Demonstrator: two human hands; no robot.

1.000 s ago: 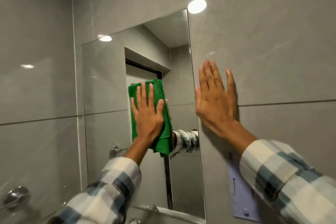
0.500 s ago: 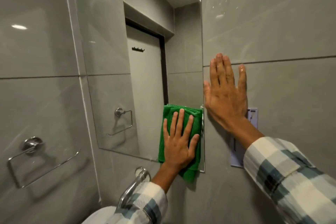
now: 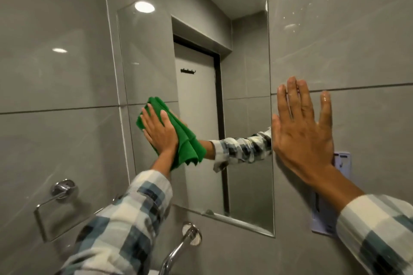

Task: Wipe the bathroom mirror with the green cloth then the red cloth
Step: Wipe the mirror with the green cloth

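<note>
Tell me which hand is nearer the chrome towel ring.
Left. The left hand presses the green cloth up-right of the towel ring; the right hand lies on tile beyond the mirror.

Mirror [image 3: 245, 73] at centre frame. Left hand [image 3: 159, 134] lies flat on the cloth [image 3: 187, 140] at its left part. Right hand [image 3: 301, 138] lies on the wall [image 3: 357, 51] just beside its right edge. Towel ring [image 3: 63, 188] lower left; tap [image 3: 176, 250] bottom centre.

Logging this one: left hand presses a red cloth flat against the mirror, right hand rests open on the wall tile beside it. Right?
One slip: the cloth is green, not red, as the head view shows. The left hand does press it flat against the mirror, and the right hand rests open on the wall tile beside it.
</note>
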